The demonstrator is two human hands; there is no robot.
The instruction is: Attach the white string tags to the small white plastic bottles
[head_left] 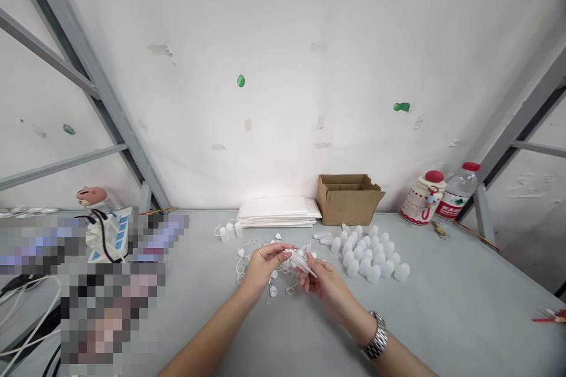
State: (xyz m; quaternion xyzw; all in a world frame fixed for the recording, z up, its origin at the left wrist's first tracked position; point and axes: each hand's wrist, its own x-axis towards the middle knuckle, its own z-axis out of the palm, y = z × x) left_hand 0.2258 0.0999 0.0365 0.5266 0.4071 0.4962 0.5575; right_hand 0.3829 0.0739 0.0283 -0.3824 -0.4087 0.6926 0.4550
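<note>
Head view: right hand (325, 283) pinches a small translucent plastic bottle (301, 260) over the grey table (442, 318); left hand (260, 265) fingertips closed on, probably, its tethered cap. Light, slick, squashy, so grip the body mid-barrel, not the thin tether.

Bright, even light falls from above, washing the white wall (309, 41) almost to glare and leaving only faint shadows on the bench (442, 318). Wide-angle distortion bends the metal frame (88, 70) at the edges. A pixelated patch (88, 283) masks the lower left.
</note>
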